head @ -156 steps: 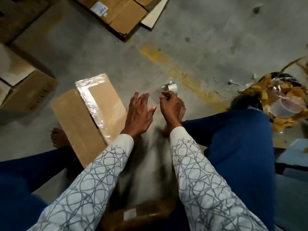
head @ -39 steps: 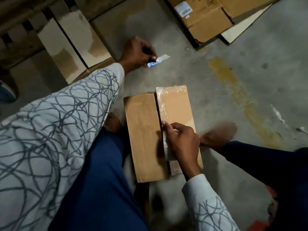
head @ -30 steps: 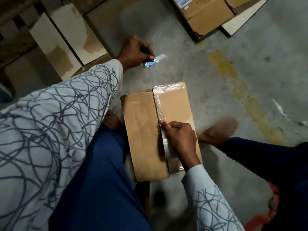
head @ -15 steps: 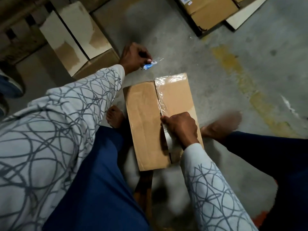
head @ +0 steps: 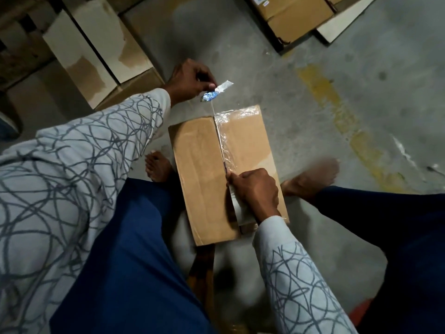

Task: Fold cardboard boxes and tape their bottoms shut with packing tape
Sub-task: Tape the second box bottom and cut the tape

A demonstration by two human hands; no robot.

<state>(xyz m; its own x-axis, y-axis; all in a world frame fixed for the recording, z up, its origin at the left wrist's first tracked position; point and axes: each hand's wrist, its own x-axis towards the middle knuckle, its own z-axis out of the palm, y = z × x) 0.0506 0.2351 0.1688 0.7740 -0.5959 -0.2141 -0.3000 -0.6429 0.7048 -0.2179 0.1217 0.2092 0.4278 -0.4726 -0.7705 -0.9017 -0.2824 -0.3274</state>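
The cardboard box [head: 226, 172] lies bottom-up on the concrete floor [head: 313, 131] between the person's bare feet, its two flaps meeting in a centre seam. Clear tape [head: 231, 131] already wraps the far edge and runs down part of the right flap beside the seam. The right hand [head: 256, 190] is closed around the tape roll [head: 240, 210], pressed on the seam near the close end. The left hand [head: 191, 80] pinches the free end of a tape strip [head: 218, 91] just beyond the far edge, pulled taut. The seam itself looks only partly covered, so this strip remains to be laid and cut. Other boxes [head: 101, 51] stand nearby on the left.
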